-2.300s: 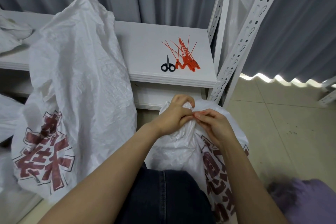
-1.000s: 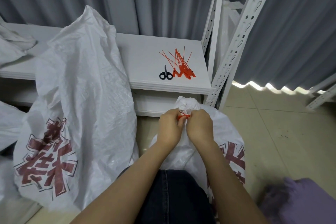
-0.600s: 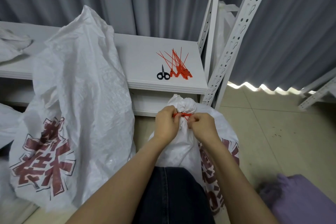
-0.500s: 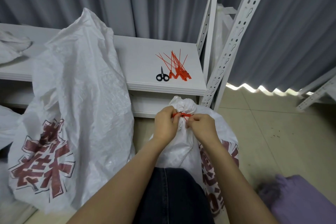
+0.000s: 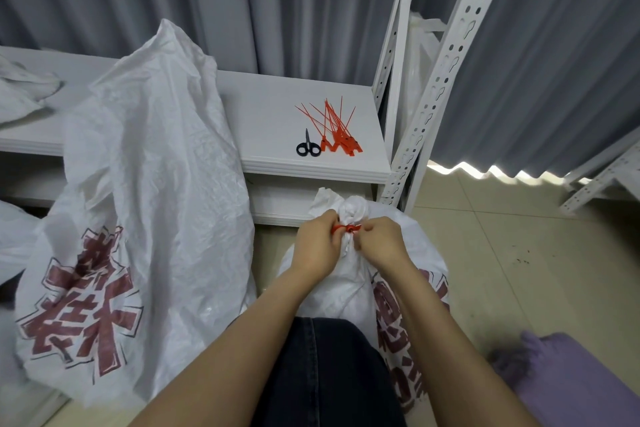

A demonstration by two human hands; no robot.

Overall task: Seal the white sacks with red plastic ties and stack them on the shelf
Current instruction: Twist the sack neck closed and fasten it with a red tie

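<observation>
Nearest the camera: dark denim leg [image 5: 325,374], both bare forearms reaching forward over it. Purple fuzzy item [image 5: 571,381] on the beige tiled floor [image 5: 519,253] at lower right; cannot tell what it is.

Just past the knee: small white woven sack [image 5: 360,274] with dark red print, standing on the floor against the front of the shelf unit. Its mouth is gathered into a bunched neck. A red plastic tie [image 5: 346,228] runs round that neck.

Left hand [image 5: 318,246]: fingers [image 5: 329,220] curled, pinching the left end of the tie. Right hand [image 5: 381,243]: fingers curled likewise, pinching the tie's right end at its locking head. The hands sit close together, one on each side of the neck.

Left of the person: tall white woven sack [image 5: 145,201], same red print, mouth open and slack, leaning against the white shelf board [image 5: 270,107].

On that board, near its right end: black-handled scissors [image 5: 307,146], and just beside them a loose bundle of red plastic ties [image 5: 337,130], fanned out. At the far left of the board lies more crumpled white sacking.

Beyond: perforated white metal uprights [image 5: 446,73], then a grey pleated curtain [image 5: 277,3].
</observation>
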